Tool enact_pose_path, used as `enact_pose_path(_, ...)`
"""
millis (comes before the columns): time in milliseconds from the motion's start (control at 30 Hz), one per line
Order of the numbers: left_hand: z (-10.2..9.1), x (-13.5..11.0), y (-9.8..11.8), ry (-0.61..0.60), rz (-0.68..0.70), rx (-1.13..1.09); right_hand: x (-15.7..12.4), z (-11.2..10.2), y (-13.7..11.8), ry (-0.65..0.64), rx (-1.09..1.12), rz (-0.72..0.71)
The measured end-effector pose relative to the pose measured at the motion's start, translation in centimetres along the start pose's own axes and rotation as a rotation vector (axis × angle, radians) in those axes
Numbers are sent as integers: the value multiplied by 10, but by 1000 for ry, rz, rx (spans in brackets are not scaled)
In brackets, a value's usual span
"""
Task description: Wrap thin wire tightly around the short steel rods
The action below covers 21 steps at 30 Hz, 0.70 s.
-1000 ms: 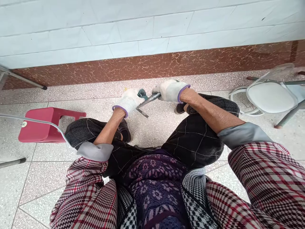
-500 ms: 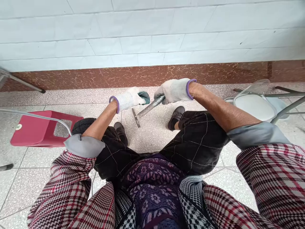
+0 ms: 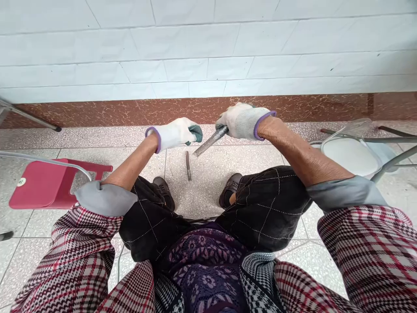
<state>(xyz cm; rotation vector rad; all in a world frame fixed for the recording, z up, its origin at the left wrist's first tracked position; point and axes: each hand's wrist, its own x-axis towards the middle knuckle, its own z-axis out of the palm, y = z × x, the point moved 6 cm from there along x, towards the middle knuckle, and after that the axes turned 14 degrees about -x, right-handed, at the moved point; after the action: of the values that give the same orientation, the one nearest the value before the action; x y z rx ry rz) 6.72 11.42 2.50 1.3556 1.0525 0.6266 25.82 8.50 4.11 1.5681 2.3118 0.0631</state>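
Observation:
Both my hands wear white knit gloves with purple cuffs. My right hand (image 3: 241, 121) is closed round the upper end of a grey metal file (image 3: 210, 141), which slants down to the left above the floor. My left hand (image 3: 174, 132) hovers just left of the file's tip, its green-coated fingers loosely bent, and I see nothing in them. A short dark metal piece (image 3: 188, 165) lies on the floor tile below and between my hands, apart from both. I am sitting, with my knees and dark shoes on either side of it.
A red plastic stool (image 3: 45, 182) stands at the left with a grey metal tube (image 3: 48, 161) curving across it. A white round-seated metal chair (image 3: 350, 152) stands at the right. A tiled wall with a brown skirting (image 3: 97, 111) runs straight ahead.
The short metal piece that was under my left hand now lies on the floor. Both hands have risen and moved a little apart, and the file still rests in my right hand.

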Motion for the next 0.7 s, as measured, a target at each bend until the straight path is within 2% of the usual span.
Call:
enact_pose_path(100, 5, 0, 6, -81, -59, 152, -5, -6, -3, -85, -123, -22)
enact_pose_path(200, 4, 2, 14, -13, -69, 214, -11, -20, -8, -87, -250, 6)
enact_pose_path(267, 7, 3, 20, -6, -42, 257, -14, -27, -11, -104, -359, 16)
enact_pose_path(367, 22, 1, 33, -88, 48, 350, -14, -27, -7, -165, -418, 25)
enact_pose_path(467, 40, -5, 39, -189, 32, 183, -10, -15, 16, -151, -375, 90)
enact_pose_path(567, 47, -10, 28, -275, -110, -25, -10, 2, 43, -103, -290, 160)
enact_pose_path(633, 40, -7, 10, -293, -188, -32, -15, 13, 51, -93, -233, 158)
enact_pose_path(700, 21, 4, -6, -174, -145, 0, -22, 21, 48, -102, -156, 118)
